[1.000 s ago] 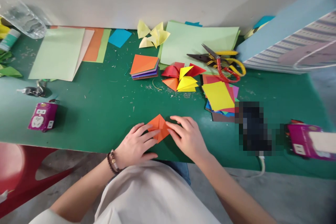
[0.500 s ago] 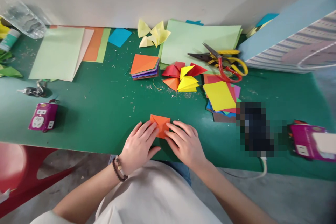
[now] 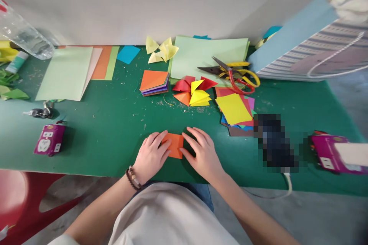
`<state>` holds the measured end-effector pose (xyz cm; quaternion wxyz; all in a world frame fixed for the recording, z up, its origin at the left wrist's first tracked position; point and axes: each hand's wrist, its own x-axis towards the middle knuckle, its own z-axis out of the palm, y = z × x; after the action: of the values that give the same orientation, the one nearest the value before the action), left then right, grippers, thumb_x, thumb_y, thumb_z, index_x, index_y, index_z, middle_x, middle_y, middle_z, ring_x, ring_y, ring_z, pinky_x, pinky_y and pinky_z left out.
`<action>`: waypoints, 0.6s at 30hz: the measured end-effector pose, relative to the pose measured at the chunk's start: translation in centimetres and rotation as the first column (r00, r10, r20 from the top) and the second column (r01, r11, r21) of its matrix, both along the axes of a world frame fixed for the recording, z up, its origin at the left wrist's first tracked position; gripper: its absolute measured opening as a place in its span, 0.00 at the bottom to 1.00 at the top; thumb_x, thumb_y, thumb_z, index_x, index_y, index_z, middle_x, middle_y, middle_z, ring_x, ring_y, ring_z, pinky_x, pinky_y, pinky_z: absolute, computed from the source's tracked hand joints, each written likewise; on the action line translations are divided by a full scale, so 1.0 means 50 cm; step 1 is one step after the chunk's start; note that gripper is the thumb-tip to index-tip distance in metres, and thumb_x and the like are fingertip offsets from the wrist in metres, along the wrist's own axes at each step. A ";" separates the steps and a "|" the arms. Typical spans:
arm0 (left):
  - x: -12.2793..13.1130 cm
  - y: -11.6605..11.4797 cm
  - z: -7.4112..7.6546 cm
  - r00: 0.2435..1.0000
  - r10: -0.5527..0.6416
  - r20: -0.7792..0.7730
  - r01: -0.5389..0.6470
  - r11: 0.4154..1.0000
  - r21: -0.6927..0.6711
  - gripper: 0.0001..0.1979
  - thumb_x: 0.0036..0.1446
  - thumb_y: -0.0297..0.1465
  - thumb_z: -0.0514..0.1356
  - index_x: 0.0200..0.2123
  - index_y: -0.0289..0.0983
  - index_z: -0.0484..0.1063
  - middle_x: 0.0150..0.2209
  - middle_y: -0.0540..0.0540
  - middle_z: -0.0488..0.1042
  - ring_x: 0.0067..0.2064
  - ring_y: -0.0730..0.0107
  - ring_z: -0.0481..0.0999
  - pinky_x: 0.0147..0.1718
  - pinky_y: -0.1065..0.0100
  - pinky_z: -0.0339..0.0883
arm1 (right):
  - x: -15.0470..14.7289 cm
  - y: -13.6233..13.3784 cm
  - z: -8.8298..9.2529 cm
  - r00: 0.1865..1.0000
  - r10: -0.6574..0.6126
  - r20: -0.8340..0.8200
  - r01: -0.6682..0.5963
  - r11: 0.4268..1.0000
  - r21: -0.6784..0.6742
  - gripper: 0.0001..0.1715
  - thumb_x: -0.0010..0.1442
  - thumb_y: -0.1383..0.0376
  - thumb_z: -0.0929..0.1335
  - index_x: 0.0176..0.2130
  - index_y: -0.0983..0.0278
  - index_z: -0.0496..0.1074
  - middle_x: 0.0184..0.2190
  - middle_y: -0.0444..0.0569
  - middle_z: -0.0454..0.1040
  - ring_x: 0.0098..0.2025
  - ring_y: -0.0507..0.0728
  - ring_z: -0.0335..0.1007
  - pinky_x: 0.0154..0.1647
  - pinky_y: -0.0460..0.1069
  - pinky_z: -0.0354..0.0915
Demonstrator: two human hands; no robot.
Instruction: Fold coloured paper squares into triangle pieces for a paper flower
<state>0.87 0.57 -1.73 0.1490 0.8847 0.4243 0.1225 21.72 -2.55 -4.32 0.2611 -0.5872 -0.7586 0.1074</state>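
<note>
A small orange paper square (image 3: 176,146) lies on the green table (image 3: 115,134) near its front edge, between my two hands. The fingertips of my left hand (image 3: 151,155) rest on the paper's left side, and its thumb is at the lower left. My right hand (image 3: 203,154) is spread at the right edge, its fingertips at or just touching the paper. Behind them are a stack of folded papers (image 3: 154,81), orange on top, and red, orange and yellow folded pieces (image 3: 199,93).
Scissors (image 3: 237,78) and pliers lie on pale green sheets (image 3: 207,51). Coloured squares (image 3: 234,109), a pixelated dark object (image 3: 276,141) and a purple box (image 3: 330,153) are at the right. A bottle (image 3: 27,32), paper sheets (image 3: 64,72) and another purple box (image 3: 50,139) are at the left.
The view has shifted a little. The orange paper's top no longer shows the fold lines seen before and looks plain. My right fingers have spread wider, and my left hand sits at the paper's left edge.
</note>
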 end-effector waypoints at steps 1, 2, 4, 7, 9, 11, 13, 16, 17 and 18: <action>0.000 0.001 -0.002 1.000 0.009 0.015 -0.009 1.000 0.001 0.12 0.63 0.30 0.54 0.48 0.38 0.71 0.60 0.42 0.65 0.56 0.55 0.64 0.52 0.53 0.65 | -0.001 0.002 0.000 1.000 0.007 -0.019 -0.007 1.000 -0.010 0.22 0.61 0.62 0.67 0.54 0.63 0.67 0.56 0.57 0.67 0.60 0.66 0.58 0.57 0.64 0.62; 0.000 0.001 -0.004 0.999 0.016 0.030 -0.016 1.000 -0.002 0.11 0.63 0.30 0.55 0.47 0.38 0.72 0.61 0.41 0.64 0.57 0.54 0.64 0.52 0.52 0.65 | -0.003 0.004 0.000 0.998 0.008 -0.055 -0.008 1.000 -0.015 0.20 0.61 0.63 0.67 0.52 0.63 0.68 0.55 0.57 0.68 0.60 0.66 0.58 0.58 0.64 0.61; 0.000 0.001 -0.006 0.997 0.030 0.069 -0.028 0.999 -0.026 0.11 0.61 0.28 0.57 0.46 0.39 0.72 0.61 0.41 0.63 0.58 0.52 0.63 0.52 0.50 0.65 | -0.008 0.009 0.002 0.986 -0.016 -0.167 0.012 1.000 -0.026 0.14 0.60 0.63 0.67 0.47 0.62 0.70 0.50 0.55 0.72 0.60 0.64 0.60 0.58 0.63 0.62; 0.004 0.011 0.004 0.971 0.080 0.227 -0.057 0.993 -0.106 0.11 0.57 0.24 0.59 0.44 0.39 0.72 0.57 0.41 0.68 0.57 0.55 0.66 0.53 0.51 0.65 | -0.011 0.027 0.022 0.929 -0.077 -0.361 0.037 0.993 -0.115 0.06 0.60 0.63 0.66 0.38 0.61 0.72 0.40 0.51 0.77 0.49 0.60 0.71 0.49 0.57 0.69; 0.009 0.031 0.032 0.901 0.157 0.404 -0.090 0.980 -0.180 0.10 0.55 0.22 0.60 0.41 0.38 0.73 0.52 0.41 0.71 0.53 0.60 0.70 0.51 0.56 0.68 | -0.007 0.055 0.055 0.874 -0.121 -0.470 0.017 0.976 -0.219 0.05 0.59 0.62 0.67 0.35 0.61 0.72 0.33 0.47 0.77 0.37 0.56 0.74 0.40 0.53 0.71; 0.019 0.061 0.081 0.781 0.245 0.575 -0.114 0.960 -0.254 0.08 0.55 0.24 0.61 0.39 0.38 0.73 0.49 0.41 0.72 0.50 0.62 0.73 0.46 0.62 0.73 | 0.003 0.094 0.109 0.814 -0.163 -0.557 0.008 0.963 -0.270 0.07 0.58 0.60 0.69 0.36 0.61 0.72 0.31 0.46 0.76 0.34 0.55 0.74 0.38 0.51 0.71; 0.031 0.094 0.148 0.650 0.286 0.704 -0.027 0.935 -0.354 0.08 0.55 0.27 0.63 0.40 0.38 0.75 0.46 0.43 0.74 0.46 0.64 0.76 0.39 0.66 0.75 | 0.014 0.133 0.180 0.752 -0.157 -0.640 0.036 0.980 -0.198 0.12 0.55 0.58 0.70 0.38 0.61 0.72 0.30 0.45 0.75 0.36 0.55 0.73 0.40 0.50 0.70; 0.047 0.134 0.251 0.519 0.335 0.786 0.043 0.908 -0.416 0.10 0.53 0.29 0.65 0.41 0.39 0.77 0.39 0.46 0.78 0.39 0.66 0.79 0.38 0.67 0.76 | 0.021 0.175 0.287 0.697 -0.065 -0.714 0.056 0.998 -0.037 0.15 0.55 0.58 0.71 0.42 0.60 0.71 0.29 0.43 0.73 0.39 0.55 0.73 0.44 0.51 0.69; 0.050 0.143 0.278 0.488 0.337 0.805 0.058 0.908 -0.416 0.11 0.53 0.29 0.65 0.42 0.40 0.77 0.41 0.46 0.78 0.40 0.65 0.79 0.39 0.67 0.76 | 0.020 0.183 0.315 0.692 -0.044 -0.721 0.069 0.998 0.005 0.17 0.55 0.59 0.71 0.44 0.59 0.70 0.28 0.42 0.72 0.38 0.54 0.73 0.44 0.50 0.69; 0.052 0.151 0.300 0.470 0.339 0.815 0.066 0.907 -0.415 0.12 0.52 0.29 0.66 0.42 0.40 0.77 0.40 0.46 0.79 0.39 0.65 0.80 0.39 0.66 0.77 | 0.018 0.189 0.337 0.680 -0.039 -0.732 0.091 0.995 0.031 0.17 0.55 0.59 0.71 0.45 0.59 0.70 0.29 0.42 0.72 0.38 0.54 0.73 0.42 0.49 0.69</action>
<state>3.45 8.10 13.27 0.5060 0.6111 0.3750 0.4795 22.62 6.88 12.51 0.5640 -0.5136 -0.5736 0.2983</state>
